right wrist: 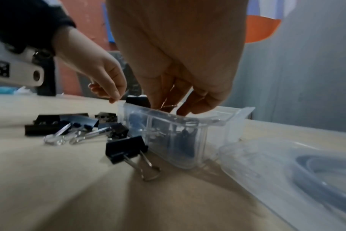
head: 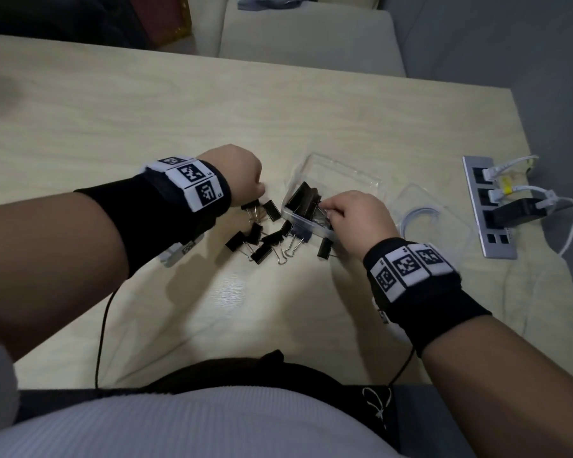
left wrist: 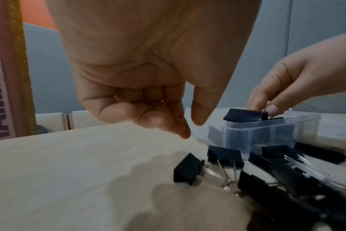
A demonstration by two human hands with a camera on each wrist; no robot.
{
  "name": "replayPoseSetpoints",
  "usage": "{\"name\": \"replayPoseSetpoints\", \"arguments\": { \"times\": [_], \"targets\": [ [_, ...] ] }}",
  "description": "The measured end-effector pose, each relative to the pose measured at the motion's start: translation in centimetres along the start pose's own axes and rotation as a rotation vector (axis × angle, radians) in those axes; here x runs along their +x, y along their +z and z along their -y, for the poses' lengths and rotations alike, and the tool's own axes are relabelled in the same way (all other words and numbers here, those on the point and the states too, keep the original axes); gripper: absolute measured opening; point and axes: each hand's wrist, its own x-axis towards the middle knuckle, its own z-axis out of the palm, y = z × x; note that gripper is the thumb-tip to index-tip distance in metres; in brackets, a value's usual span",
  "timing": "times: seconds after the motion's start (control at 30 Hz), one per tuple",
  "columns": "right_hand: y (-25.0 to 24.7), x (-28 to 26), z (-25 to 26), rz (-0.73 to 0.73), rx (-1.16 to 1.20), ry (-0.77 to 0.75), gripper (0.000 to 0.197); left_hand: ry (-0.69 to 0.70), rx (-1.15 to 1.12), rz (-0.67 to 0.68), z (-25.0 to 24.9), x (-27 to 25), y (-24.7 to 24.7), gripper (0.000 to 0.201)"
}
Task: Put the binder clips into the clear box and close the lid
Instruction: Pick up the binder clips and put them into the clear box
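Several black binder clips (head: 262, 239) lie loose on the wooden table, just left of and in front of the clear box (head: 361, 180). The box holds a few clips, and its lid (head: 344, 168) lies open on the far side. My right hand (head: 328, 209) reaches into the near end of the box (right wrist: 188, 140) and pinches a binder clip (left wrist: 245, 116) by its wire handle (right wrist: 169, 106). My left hand (left wrist: 192, 129) hovers over the loose clips (left wrist: 188, 168) with its fingers curled and nothing in them. One clip (right wrist: 124, 148) rests against the box's front wall.
A second clear container (head: 437, 223) with a coiled cable lies right of the box. Beyond it a power strip (head: 490, 206) carries plugs and white cables. A black wire hangs over the table's near edge. Bare tabletop stretches to the left and far side.
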Motion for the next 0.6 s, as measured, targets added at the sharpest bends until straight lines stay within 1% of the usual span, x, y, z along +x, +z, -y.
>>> {"name": "replayPoseSetpoints", "arguments": {
  "times": [0.07, 0.1, 0.13, 0.2, 0.23, 0.27, 0.3, 0.33, 0.37, 0.43, 0.5, 0.53, 0.6],
  "targets": [
    [0.1, -0.2, -0.1, -0.005, -0.121, -0.049, 0.029, 0.004, -0.001, 0.02, 0.3, -0.4, 0.5, 0.032],
    [0.1, -0.4, -0.1, -0.049, -0.126, -0.063, 0.028, 0.006, -0.023, 0.027, 0.5, -0.7, 0.8, 0.034],
    [0.1, -0.8, 0.0, -0.113, -0.104, -0.087, 0.026, 0.006, -0.054, 0.036, 0.6, -0.9, 1.2, 0.043],
    [0.2, -1.9, 0.6, -0.201, -0.027, -0.172, 0.02, 0.022, -0.1, 0.068, 0.7, -1.4, 1.9, 0.07],
    [0.4, -2.7, 0.9, -0.196, -0.006, -0.225, 0.016, 0.039, -0.1, 0.093, 0.7, -1.6, 2.2, 0.084],
    [0.9, -3.5, 1.2, -0.161, -0.014, -0.276, 0.014, 0.059, -0.078, 0.124, 0.7, -1.9, 2.4, 0.097],
    [1.4, -4.3, 1.3, -0.111, -0.061, -0.319, 0.013, 0.082, -0.041, 0.156, 0.6, -2.1, 2.7, 0.106],
    [2.0, -5.0, 1.2, -0.054, -0.141, -0.34, 0.015, 0.1, -0.001, 0.179, 0.5, -2.3, 3.0, 0.11],
    [2.6, -5.6, 1.0, 0.005, -0.233, -0.329, 0.021, 0.113, 0.027, 0.184, 0.3, -2.6, 3.4, 0.108],
    [3.5, -6.2, 0.7, 0.1, -0.376, -0.233, 0.042, 0.118, 0.031, 0.159, 0.2, -2.7, 4.2, 0.096],
    [4.0, -6.2, 0.9, 0.137, -0.409, -0.134, 0.06, 0.106, -0.034, 0.133, 0.1, -2.7, 4.6, 0.086],
    [4.2, -6.1, 1.2, 0.141, -0.406, -0.105, 0.065, 0.101, -0.078, 0.131, 0.1, -2.7, 4.6, 0.083],
    [4.7, -5.4, 1.7, 0.148, -0.416, -0.096, 0.069, 0.1, -0.141, 0.137, 0.0, -2.7, 4.5, 0.076]
  ]
}}
